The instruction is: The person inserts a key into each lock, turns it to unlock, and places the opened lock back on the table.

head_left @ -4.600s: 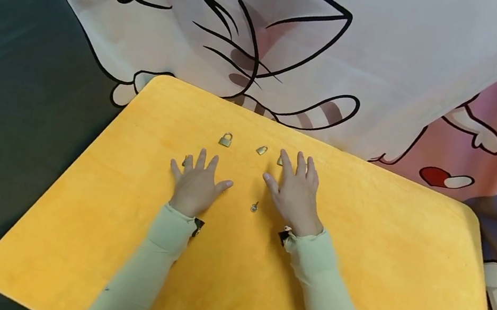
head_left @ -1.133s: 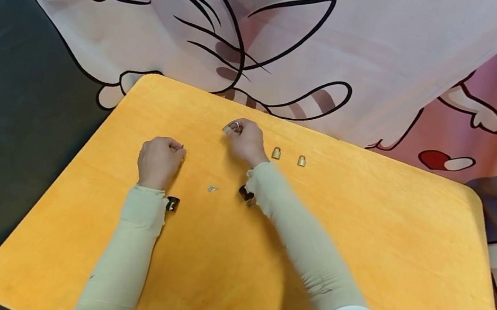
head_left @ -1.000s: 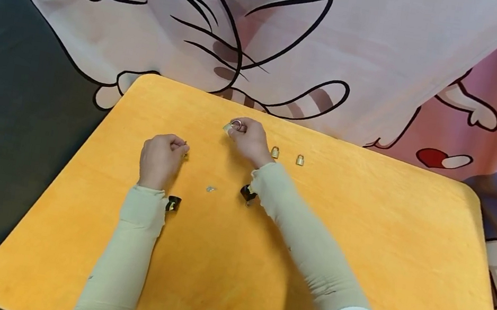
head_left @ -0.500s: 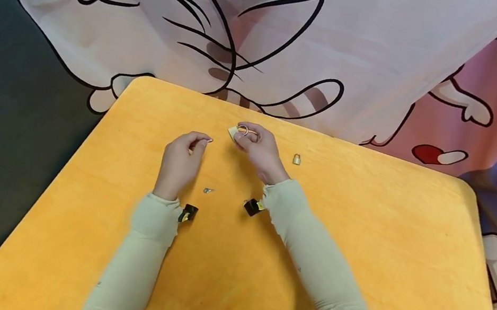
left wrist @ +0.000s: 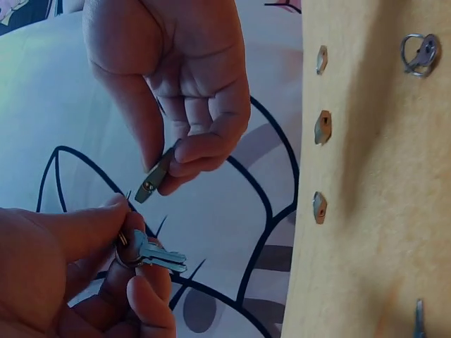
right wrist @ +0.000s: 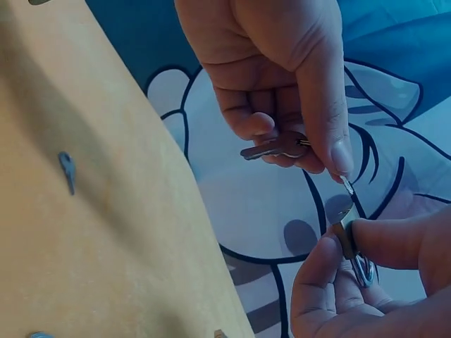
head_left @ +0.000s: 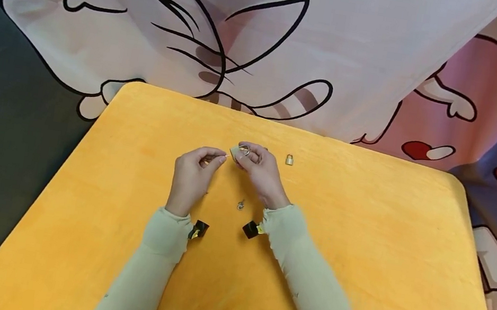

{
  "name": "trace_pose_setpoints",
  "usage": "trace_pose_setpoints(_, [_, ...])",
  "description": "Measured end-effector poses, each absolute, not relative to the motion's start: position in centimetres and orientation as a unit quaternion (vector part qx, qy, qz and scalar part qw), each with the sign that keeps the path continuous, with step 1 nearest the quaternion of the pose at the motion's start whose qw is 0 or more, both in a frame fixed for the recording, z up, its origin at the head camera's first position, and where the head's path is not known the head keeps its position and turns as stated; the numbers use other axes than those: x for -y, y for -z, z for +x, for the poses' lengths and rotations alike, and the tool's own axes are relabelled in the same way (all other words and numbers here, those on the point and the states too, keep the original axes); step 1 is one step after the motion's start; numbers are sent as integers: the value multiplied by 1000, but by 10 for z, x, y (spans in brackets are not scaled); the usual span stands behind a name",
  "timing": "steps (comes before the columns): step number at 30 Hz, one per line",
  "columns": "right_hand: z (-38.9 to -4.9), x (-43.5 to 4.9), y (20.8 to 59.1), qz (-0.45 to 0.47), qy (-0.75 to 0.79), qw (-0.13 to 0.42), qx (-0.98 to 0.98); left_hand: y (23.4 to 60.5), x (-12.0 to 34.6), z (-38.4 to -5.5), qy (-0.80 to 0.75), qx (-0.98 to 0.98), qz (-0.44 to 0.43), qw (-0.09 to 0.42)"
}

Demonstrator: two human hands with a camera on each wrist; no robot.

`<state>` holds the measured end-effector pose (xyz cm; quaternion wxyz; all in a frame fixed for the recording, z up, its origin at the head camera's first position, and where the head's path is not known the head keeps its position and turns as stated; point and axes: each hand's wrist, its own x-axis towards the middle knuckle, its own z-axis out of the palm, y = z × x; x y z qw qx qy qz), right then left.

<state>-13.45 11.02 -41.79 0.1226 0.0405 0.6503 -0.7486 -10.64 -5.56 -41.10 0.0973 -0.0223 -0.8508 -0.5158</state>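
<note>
My left hand [head_left: 191,181] pinches a small key [right wrist: 347,184] between thumb and forefinger, its tip sticking out toward the padlock. A second key [left wrist: 163,256] on the same ring hangs below those fingers. My right hand [head_left: 267,182] holds a brass padlock [head_left: 234,152] by its body, the shackle pointing back toward the palm. In the left wrist view the padlock's keyhole end [left wrist: 146,189] faces the left hand, and a narrow gap shows between it and the key tip. Both hands are raised over the yellow table [head_left: 361,236].
Three more small padlocks stand along the far side, including ones in the left wrist view: a padlock [left wrist: 323,127] and another padlock [left wrist: 320,208]. Keys on a ring [head_left: 241,205] lie nearer me, and another key [left wrist: 420,320] lies further left. A cat-print cloth [head_left: 265,45] hangs behind the table.
Both hands lay spread on the table at first; since then the left has picked up keys and the right a padlock. Over the last second the hands have come close together.
</note>
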Motion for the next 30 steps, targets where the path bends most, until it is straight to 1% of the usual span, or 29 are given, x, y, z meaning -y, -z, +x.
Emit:
trace_pose_setpoints(5, [-128, -115, 424, 51, 761, 114, -636, 419, 53, -102, 517, 847, -39, 116])
trace_pose_setpoints(13, [-121, -121, 427, 64, 768, 105, -628, 421, 45, -98, 538, 835, -34, 110])
trace_pose_setpoints(19, [-119, -132, 427, 76, 778, 86, -618, 417, 37, -101, 553, 824, -65, 109])
trace_pose_setpoints(22, [-118, -137, 426, 77, 781, 86, -614, 416, 31, -103, 569, 811, -77, 112])
trace_pose_setpoints(30, [-116, -143, 424, 69, 785, 89, -609, 416, 21, -103, 644, 754, -41, 123])
